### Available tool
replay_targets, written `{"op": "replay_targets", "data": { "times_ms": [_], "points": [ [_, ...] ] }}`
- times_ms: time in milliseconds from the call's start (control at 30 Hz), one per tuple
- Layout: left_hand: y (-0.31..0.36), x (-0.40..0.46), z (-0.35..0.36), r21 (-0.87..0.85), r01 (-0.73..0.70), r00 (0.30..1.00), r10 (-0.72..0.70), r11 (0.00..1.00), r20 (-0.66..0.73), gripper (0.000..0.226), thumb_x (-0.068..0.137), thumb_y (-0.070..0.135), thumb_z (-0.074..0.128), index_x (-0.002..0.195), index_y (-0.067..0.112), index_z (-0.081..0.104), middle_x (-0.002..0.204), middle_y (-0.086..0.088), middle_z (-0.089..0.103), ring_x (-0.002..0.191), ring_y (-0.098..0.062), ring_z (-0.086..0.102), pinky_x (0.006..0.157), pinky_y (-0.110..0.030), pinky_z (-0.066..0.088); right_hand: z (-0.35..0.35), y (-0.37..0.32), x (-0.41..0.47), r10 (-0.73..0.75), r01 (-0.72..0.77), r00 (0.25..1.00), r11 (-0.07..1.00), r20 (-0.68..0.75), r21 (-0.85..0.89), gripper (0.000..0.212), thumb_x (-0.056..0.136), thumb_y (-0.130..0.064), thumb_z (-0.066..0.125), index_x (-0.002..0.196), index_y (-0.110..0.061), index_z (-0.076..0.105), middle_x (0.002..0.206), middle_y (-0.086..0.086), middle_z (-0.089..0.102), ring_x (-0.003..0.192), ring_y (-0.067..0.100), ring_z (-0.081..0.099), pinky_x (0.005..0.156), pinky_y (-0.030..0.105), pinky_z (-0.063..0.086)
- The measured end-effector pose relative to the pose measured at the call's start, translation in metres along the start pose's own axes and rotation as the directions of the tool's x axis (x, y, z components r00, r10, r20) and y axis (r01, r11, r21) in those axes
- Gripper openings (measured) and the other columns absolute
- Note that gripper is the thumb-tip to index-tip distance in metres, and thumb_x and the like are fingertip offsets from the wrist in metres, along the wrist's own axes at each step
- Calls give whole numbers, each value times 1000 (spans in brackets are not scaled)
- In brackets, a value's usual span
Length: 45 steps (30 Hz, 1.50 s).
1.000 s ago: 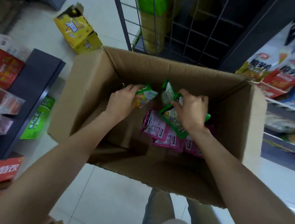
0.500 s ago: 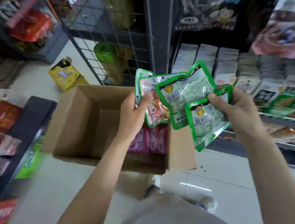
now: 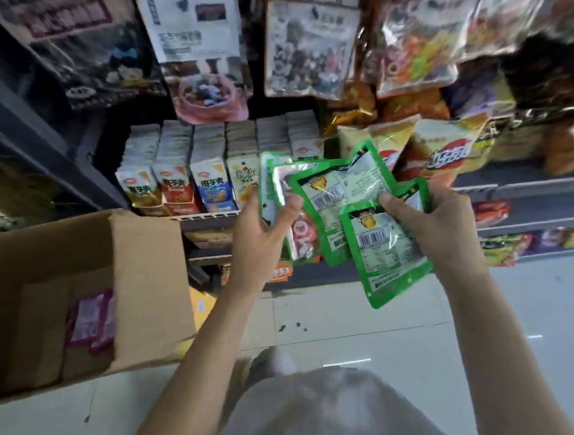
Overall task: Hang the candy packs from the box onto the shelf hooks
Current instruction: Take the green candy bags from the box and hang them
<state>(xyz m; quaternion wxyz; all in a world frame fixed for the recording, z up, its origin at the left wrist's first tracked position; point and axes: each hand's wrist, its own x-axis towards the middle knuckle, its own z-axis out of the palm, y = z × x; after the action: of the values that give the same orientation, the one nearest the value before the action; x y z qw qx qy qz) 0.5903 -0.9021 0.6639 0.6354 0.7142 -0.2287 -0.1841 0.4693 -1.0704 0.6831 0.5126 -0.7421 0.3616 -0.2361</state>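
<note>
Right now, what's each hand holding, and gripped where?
Left hand holds green candy packs by their left edge. Right hand pinches another green pack at its upper right edge.

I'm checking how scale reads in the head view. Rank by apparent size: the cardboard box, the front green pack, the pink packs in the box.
1. cardboard box, largest though cut off by the frame.
2. front green pack, but nearer the camera.
3. pink packs, blurred and partly hidden, so unsure.
</note>
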Motion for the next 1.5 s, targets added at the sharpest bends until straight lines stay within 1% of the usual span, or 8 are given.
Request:
{"op": "replay_targets", "data": {
  "times_ms": [300,567,700,800,967,1200,1333,1500],
  "points": [
    [22,52,117,109,-134,981,116,985,153,25,82,41,57,104,30,55,84,-22,63,72,-33,58,62,-41,47,-99,34,58,-61,35,991,977,-119,-213,12,83,-37,72,81,-26,66,69,1,69,68,24,66,61,35,51],
    [11,109,203,144,-138,982,116,980,150,26,90,28,63,115,22,58,71,9,59,54,-4,52,48,-11,36,-185,54,129,-12,-144,779,970,-627,-198,41,90,-36,65,61,-19,43,58,-5,43,51,9,37,45,16,31],
    [17,124,233,111,-130,976,108,985,187,45,89,27,65,125,41,42,114,33,52,95,18,55,82,-7,45,-208,41,151,-275,352,520,931,-808,-91,15,90,-31,65,80,-32,53,76,-16,53,67,-4,46,63,21,38],
    [23,128,257,87,-142,975,124,986,187,50,88,23,66,128,36,40,119,36,44,105,30,42,87,1,35,-198,41,163,-661,656,494,710,-564,-258,8,91,-23,65,85,-28,62,93,-20,65,97,2,54,84,25,42],
    [25,131,285,-100,40,998,-35,994,57,51,87,25,66,132,34,46,128,21,53,118,3,52,102,-32,46,-210,92,171,-759,716,650,624,-26,-313,14,81,-32,71,94,-31,67,131,5,51,130,38,35,109,47,27],
    [35,111,324,-76,-12,999,8,997,-53,51,87,23,66,132,29,45,111,41,55,106,20,52,84,-4,42,-276,122,170,-488,538,796,841,359,-50,35,79,-49,69,99,-20,72,153,1,35,148,23,17,115,50,29],
    [36,100,347,-3,-23,992,22,1000,-125,54,84,46,65,132,37,42,134,25,46,127,3,41,110,-31,35,-296,116,181,-367,345,914,928,172,143,20,82,-35,72,86,-24,56,126,-8,61,128,11,50,101,39,48],
    [46,91,372,103,-66,982,83,992,-171,58,86,37,63,138,33,38,133,29,42,125,14,37,107,-16,33,-303,124,197,-200,199,979,980,38,25,31,82,-19,73,105,-33,57,136,-3,46,127,3,45,90,15,49]
  ]
}}
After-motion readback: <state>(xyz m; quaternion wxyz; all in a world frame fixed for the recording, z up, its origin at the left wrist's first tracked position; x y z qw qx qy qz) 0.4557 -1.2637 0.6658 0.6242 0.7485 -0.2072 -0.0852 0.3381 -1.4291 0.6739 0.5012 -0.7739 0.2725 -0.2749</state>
